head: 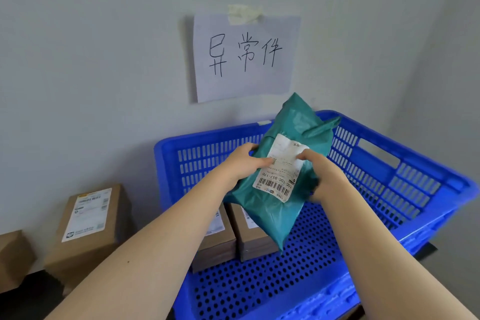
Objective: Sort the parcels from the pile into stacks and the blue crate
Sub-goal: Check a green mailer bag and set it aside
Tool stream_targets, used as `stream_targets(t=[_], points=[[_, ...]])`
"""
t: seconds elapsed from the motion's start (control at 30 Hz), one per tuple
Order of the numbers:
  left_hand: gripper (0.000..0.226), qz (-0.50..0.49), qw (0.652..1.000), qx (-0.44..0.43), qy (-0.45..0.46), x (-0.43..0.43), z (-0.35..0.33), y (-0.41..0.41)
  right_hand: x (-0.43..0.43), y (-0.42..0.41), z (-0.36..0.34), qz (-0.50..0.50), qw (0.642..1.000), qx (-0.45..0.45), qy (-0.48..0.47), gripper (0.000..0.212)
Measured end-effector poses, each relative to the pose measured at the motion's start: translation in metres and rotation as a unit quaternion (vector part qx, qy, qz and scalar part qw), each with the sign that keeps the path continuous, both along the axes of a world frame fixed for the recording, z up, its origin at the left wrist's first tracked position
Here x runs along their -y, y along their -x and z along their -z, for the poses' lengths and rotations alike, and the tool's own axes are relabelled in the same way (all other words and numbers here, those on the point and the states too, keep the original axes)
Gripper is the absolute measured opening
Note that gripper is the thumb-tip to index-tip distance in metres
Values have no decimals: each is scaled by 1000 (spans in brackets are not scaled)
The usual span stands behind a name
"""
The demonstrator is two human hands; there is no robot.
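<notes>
At 8 o'clock, by the wall, sits a plain brown box [13,254]. Just beside it is a bigger cardboard box [88,218] with a white label on top. Both are outside the blue crate [389,163].

Next comes the left hand [244,161]. Its fingers curl round the left edge of a green plastic mailer bag [298,122], and its thumb lies on the bag's shipping label [278,179]. Under the bag, at 6 o'clock, two flat brown boxes [215,239] lie side by side on the crate floor.

The bag is up in the air over the crate. It is tilted, with its top corner toward 12 o'clock, below the paper sign [244,57] on the wall. The right hand [324,176] grips the bag's right edge, at 3 o'clock. So both hands are clamped on the bag, one on each side.

The bag looks soft and slippery. If one hand lets go first, the bag could swing, slide out and drop outside the crate. The label looks crinkled at the top, so pulling thumbs could rip it.
</notes>
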State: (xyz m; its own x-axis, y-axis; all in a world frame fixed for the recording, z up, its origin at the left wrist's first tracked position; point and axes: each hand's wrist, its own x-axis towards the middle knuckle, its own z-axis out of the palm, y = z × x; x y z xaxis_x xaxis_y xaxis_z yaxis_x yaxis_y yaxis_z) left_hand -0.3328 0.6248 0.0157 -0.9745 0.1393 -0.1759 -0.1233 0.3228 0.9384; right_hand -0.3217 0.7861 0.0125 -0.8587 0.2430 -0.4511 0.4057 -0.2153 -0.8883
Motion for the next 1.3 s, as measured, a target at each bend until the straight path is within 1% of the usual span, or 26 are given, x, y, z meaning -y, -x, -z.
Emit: stream_targets(t=[0.13, 0.2, 0.23, 0.4, 0.5, 0.53, 0.57, 0.67, 0.73, 0.77, 0.8, 0.9, 0.93, 0.97, 1.0, 1.03, 1.07, 1.1, 1.13, 1.17, 1.23, 1.3], points=[[49, 16, 998, -21, 54, -34, 10, 22, -34, 19, 5, -15, 997, 70, 33, 54], [48, 20, 996, -29, 80, -52, 18, 37, -51, 31, 10, -20, 995, 91, 36, 47], [48, 21, 995, -30, 89, -60, 21, 43, -58, 40, 13, -20, 995, 96, 31, 49], [55, 4, 993, -29, 114, -105, 44, 85, -102, 94, 41, -19, 992, 126, -8, 86], [55, 4, 990, -34, 135, -124, 60, 107, -124, 135, 79, -24, 989, 148, -21, 121], [53, 0, 989, -34, 144, -131, 66, 117, -132, 150, 94, -35, 987, 158, -23, 127], [50, -5, 987, -35, 154, -135, 71, 123, -135, 158, 104, -42, 984, 167, -35, 127], [37, -8, 984, -22, 175, -144, 88, 141, -140, 174, 124, -48, 979, 190, -50, 118], [42, 9, 979, -9, 205, -147, 100, 149, -142, 186, 138, -34, 974, 214, -60, 117], [48, 21, 974, -3, 226, -146, 105, 151, -140, 185, 139, -38, 971, 228, -61, 112], [54, 27, 969, 6, 244, -143, 111, 153, -136, 182, 140, -53, 967, 240, -66, 98], [60, 46, 958, 30, 280, -133, 125, 158, -121, 162, 130, -63, 953, 290, -54, 35], [59, 55, 953, 34, 296, -129, 129, 159, -118, 160, 133, -58, 951, 301, -37, 24], [58, 69, 946, 32, 316, -127, 131, 159, -120, 162, 142, -49, 953, 299, -2, 24], [57, 81, 938, 30, 337, -122, 135, 161, -121, 172, 160, -23, 953, 300, 20, 39], [55, 92, 929, 25, 356, -121, 137, 161, -130, 186, 183, -18, 954, 300, 8, 64], [54, 100, 922, 24, 372, -118, 142, 161, -140, 205, 228, -13, 953, 304, -2, 86], [53, 109, 916, 18, 385, -118, 144, 161, -154, 226, 267, 4, 952, 306, -13, 96], [53, 112, 911, 10, 397, -116, 148, 161, -162, 248, 303, 35, 947, 319, -30, 100], [54, 114, 906, 1, 407, -115, 152, 161, -162, 255, 315, 42, 948, 314, -27, 102], [58, 116, 900, -22, 419, -114, 157, 161, -155, 246, 296, 58, 951, 302, -40, 104], [68, 135, 895, -16, 426, -112, 162, 161, -143, 224, 247, 62, 953, 288, -70, 98]])
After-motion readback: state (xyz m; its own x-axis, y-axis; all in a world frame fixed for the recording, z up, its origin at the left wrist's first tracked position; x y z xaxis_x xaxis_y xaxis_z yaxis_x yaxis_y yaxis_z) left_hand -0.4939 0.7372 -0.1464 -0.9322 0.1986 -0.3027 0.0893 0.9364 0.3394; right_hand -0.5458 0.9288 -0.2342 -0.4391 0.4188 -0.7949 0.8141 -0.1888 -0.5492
